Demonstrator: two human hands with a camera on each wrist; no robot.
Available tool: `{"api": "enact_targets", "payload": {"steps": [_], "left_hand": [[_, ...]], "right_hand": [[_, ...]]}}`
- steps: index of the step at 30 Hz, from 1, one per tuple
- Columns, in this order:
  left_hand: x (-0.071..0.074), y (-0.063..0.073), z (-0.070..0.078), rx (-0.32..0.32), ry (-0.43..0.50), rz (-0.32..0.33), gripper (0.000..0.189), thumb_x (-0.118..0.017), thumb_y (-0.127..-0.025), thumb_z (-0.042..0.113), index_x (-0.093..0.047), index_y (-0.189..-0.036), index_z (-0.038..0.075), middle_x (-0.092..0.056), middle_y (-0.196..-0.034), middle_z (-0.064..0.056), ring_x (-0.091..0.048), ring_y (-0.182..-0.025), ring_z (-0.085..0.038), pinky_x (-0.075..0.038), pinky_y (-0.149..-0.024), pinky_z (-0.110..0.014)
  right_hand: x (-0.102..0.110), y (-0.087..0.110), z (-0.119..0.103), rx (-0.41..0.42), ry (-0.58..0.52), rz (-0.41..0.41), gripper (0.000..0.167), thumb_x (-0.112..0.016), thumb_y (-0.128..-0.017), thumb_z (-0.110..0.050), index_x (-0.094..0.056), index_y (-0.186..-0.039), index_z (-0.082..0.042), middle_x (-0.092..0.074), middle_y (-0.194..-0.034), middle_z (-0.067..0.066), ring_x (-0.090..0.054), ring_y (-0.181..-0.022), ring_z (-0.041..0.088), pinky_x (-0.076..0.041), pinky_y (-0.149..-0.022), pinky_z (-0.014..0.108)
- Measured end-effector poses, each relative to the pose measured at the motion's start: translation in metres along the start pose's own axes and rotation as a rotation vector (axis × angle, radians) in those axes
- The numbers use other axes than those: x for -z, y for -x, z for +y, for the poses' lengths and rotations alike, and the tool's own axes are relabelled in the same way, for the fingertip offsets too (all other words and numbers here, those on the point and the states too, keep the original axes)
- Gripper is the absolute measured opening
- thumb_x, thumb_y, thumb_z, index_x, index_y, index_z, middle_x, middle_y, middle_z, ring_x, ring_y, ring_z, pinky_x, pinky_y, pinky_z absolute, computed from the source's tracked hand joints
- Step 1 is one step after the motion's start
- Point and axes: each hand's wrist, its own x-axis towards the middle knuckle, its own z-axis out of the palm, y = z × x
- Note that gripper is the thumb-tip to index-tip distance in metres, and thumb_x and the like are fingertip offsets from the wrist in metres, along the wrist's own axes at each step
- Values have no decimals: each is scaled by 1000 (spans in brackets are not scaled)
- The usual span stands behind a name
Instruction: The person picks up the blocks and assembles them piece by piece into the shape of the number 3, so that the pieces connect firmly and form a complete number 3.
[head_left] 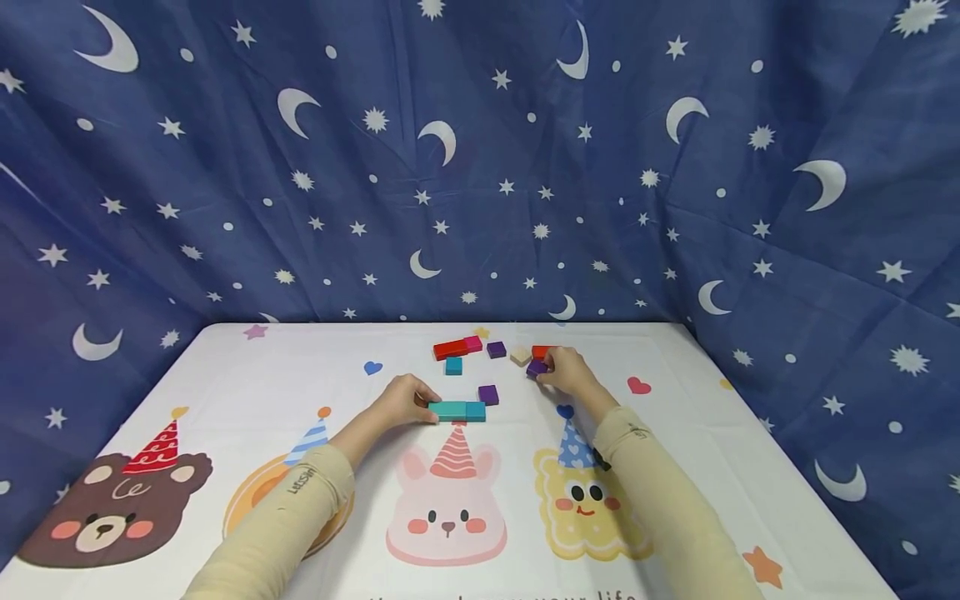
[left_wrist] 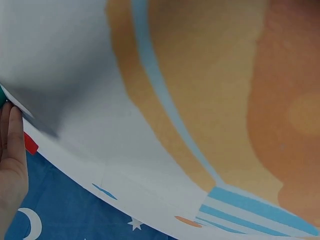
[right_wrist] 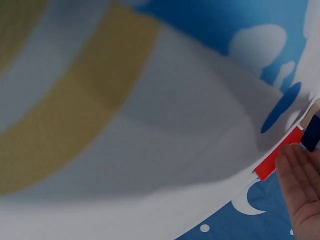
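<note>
In the head view my left hand (head_left: 402, 402) has thumb and fingers at the left end of a long teal block (head_left: 448, 410), gripping it on the table. A shorter blue block (head_left: 476, 411) sits end to end against it. My right hand (head_left: 570, 372) pinches a small purple block (head_left: 535, 367), close beside an orange-red block (head_left: 543, 351) and a pale wooden block (head_left: 520, 357). Just behind the blue block lies another purple block (head_left: 488, 395). In the right wrist view, fingers (right_wrist: 295, 170) appear beside the red block (right_wrist: 275, 156) and the dark purple block (right_wrist: 313, 132).
Farther back are a long red block (head_left: 450, 350) with a pink block (head_left: 473, 343) at its end, a small blue block (head_left: 453, 366) and a third purple block (head_left: 497, 350). A white cartoon-printed cloth (head_left: 360, 517) covers the table; a blue starry curtain (head_left: 480, 167) stands behind.
</note>
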Motion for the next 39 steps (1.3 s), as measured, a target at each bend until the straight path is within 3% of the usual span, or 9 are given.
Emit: {"api": "enact_targets", "payload": {"steps": [5,12,17,22,30,39], "left_hand": [[-1,-1,1,13,7,5,30,-81,-70,8,-73,-97,-2,-73,-92,-14,-63,-74,-13,-54,-73,-28],[0,-3,4,61,14,9,29,-81,-71,9,-74,-98,1,-73,-93,-12,-62,-74,-12,-54,-75,-28],[0,-2,3,73,6,1,29,-81,-71,10,-74,-98,1,-73,-93,-11,-61,-74,-11,-54,-75,-28],[0,0,2,50,-6,2,29,-81,-71,9,-74,-97,0,-73,-93,-12,-63,-75,-13,-54,-75,-28],[1,1,2,2,-4,9,28,-81,-70,7,-73,-96,-2,-73,-92,-14,-65,-75,-14,-55,-74,-28],[1,1,3,14,-2,4,30,-81,-70,7,-73,-97,-2,-73,-93,-14,-64,-76,-14,-54,-74,-28]], "right_hand": [[3,5,-3,63,-45,68,25,-75,-74,-8,-60,-90,3,-63,-79,12,-54,-70,19,-47,-66,31],[9,13,-10,190,-88,43,50,-71,-79,-8,-56,-124,5,-60,-76,11,-49,-65,17,-40,-58,24],[10,17,-13,259,-70,28,43,-70,-78,-6,-61,-119,3,-58,-78,10,-48,-68,16,-40,-60,23],[14,23,-18,252,-89,44,41,-73,-79,-8,-61,-117,2,-61,-86,12,-51,-72,17,-45,-64,26],[20,36,-28,233,-132,8,39,-78,-76,-19,-63,-106,1,-57,-68,4,-47,-61,12,-40,-56,21],[18,45,-39,272,-172,6,37,-76,-77,-17,-63,-105,3,-59,-68,4,-47,-59,10,-42,-54,18]]}}
